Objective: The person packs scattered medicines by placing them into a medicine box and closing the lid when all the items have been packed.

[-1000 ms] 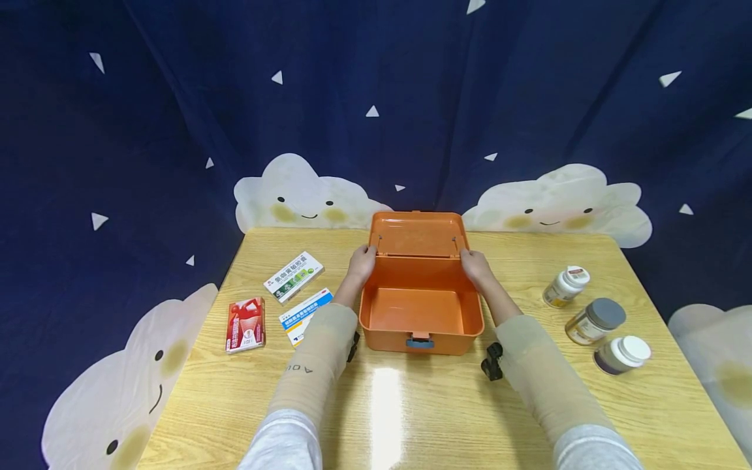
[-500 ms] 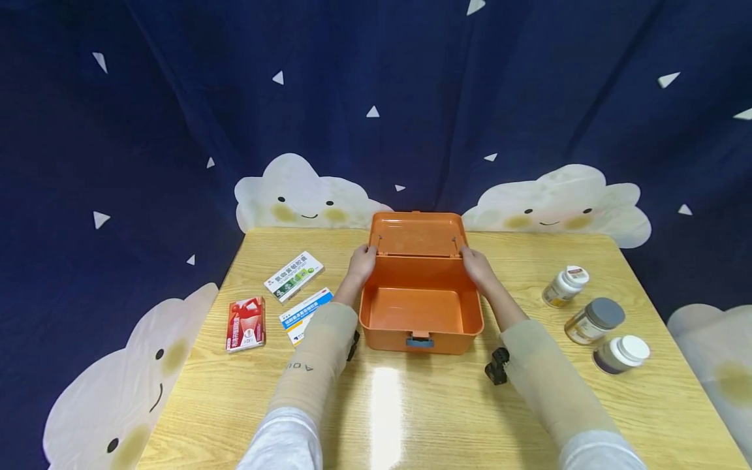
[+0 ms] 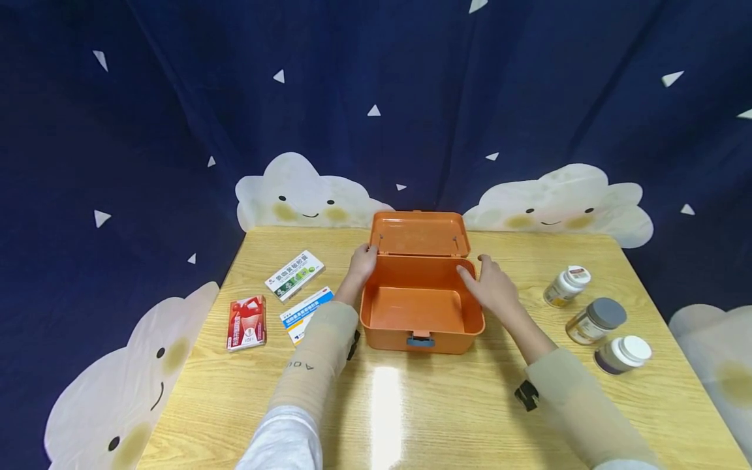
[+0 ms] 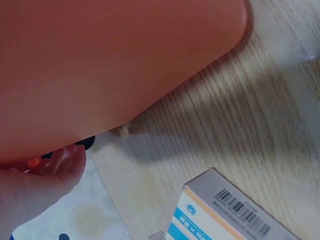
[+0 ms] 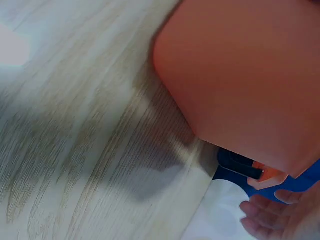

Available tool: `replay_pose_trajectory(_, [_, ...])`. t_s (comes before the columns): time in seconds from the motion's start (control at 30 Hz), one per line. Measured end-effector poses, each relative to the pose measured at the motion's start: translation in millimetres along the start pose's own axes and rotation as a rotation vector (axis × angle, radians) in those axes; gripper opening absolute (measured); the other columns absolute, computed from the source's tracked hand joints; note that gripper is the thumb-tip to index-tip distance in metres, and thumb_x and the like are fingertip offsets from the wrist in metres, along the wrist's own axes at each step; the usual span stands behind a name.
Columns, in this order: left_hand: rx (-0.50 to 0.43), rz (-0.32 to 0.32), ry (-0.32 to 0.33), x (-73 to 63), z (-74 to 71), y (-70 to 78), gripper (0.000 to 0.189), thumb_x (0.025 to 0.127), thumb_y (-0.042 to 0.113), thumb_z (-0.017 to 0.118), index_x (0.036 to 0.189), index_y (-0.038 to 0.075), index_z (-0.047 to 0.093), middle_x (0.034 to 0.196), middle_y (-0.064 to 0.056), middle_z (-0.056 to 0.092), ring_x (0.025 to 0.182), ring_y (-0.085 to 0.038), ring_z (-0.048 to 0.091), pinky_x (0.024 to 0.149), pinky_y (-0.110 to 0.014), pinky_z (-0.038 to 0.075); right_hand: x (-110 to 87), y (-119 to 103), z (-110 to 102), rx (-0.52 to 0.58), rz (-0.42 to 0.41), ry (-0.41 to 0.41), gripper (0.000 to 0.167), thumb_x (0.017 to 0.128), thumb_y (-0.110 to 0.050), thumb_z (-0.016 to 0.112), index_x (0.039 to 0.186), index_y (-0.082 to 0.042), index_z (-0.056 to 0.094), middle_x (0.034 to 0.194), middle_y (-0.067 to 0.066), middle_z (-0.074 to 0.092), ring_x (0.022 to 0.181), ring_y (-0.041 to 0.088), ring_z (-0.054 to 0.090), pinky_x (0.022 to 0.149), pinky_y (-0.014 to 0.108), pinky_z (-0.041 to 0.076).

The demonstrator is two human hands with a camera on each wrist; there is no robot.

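An orange storage box stands near the table's back edge, its lid tilted back and its inside bare. At the back left corner, by the hinge, my left hand grips the box; the left wrist view shows its fingers bent in behind the wall. My right hand is at the right side, fingers loose and spread, the thumb overlapping the rim in the head view. From the right wrist, the right fingers appear apart from the box wall, near a dark handle at the back.
Left of the box lie a green-and-white medicine box, a blue-and-white medicine box and a red medicine box. On the right are a white bottle, a grey-lidded jar and a white-lidded jar. A dark curtain hangs behind.
My right hand has let go of the box's back right corner and moved right and toward me, its fingers spreading. The left hand and the box have stayed put.
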State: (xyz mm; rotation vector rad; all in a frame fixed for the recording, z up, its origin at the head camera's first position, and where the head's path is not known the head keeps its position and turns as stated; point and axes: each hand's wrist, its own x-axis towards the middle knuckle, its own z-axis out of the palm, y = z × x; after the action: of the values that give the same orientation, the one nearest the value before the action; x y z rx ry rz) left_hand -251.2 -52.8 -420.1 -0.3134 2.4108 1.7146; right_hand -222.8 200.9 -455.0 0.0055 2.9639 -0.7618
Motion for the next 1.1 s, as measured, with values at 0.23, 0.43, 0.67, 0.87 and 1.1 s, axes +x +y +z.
replay_pose_trajectory(0.23, [0.089,0.065,0.007,73.4,13.3,-59.9,0.045,0.098,0.026,0.030,0.129,-0.002,0.047,0.129,-0.019,0.049,0.116,-0.029,0.047,0.095,-0.040,0.038,-16.9,-4.0,-0.2,-0.186,-0.066,0.045,0.081,0.088,-0.060,0.036,0.134,0.006,0.029,0.116,0.032,0.047,0.091,0.047,0.053,0.069,0.055,0.044])
replay_pose_trajectory(0.43, [0.105,0.130,0.039,203.5,41.8,-170.9,0.053,0.091,0.054,0.035,0.114,0.012,0.059,0.111,-0.008,0.059,0.096,-0.023,0.054,0.077,-0.039,0.043,-23.0,-3.7,2.8,-0.274,-0.089,0.036,0.077,0.088,-0.056,0.041,0.134,0.005,0.028,0.110,0.030,0.048,0.081,0.042,0.055,0.061,0.051,0.045])
replay_pose_trajectory(0.67, [0.108,0.106,0.040,188.5,39.6,-156.9,0.043,0.094,0.040,0.033,0.105,0.009,0.060,0.102,-0.011,0.058,0.085,-0.024,0.051,0.070,-0.040,0.040,-24.8,0.3,7.4,-0.280,-0.042,-0.038,0.078,0.089,-0.059,0.035,0.137,0.002,0.024,0.113,0.029,0.046,0.080,0.041,0.055,0.055,0.048,0.043])
replay_pose_trajectory(0.87, [0.108,0.114,0.046,159.8,34.9,-135.2,0.040,0.094,0.038,0.034,0.102,0.009,0.059,0.099,-0.009,0.058,0.082,-0.022,0.050,0.069,-0.037,0.040,-24.6,0.8,8.9,-0.260,-0.006,-0.067,0.068,0.092,-0.046,0.040,0.139,-0.001,0.020,0.120,0.030,0.042,0.084,0.043,0.055,0.061,0.052,0.043])
replay_pose_trajectory(1.1, [0.114,0.117,0.042,176.3,36.6,-147.0,0.047,0.095,0.039,0.034,0.119,0.003,0.055,0.114,-0.013,0.057,0.095,-0.024,0.054,0.074,-0.038,0.043,-24.6,-1.7,10.6,-0.224,-0.004,-0.038,0.053,0.095,-0.030,0.032,0.138,-0.001,0.022,0.122,0.030,0.041,0.091,0.049,0.053,0.066,0.058,0.041])
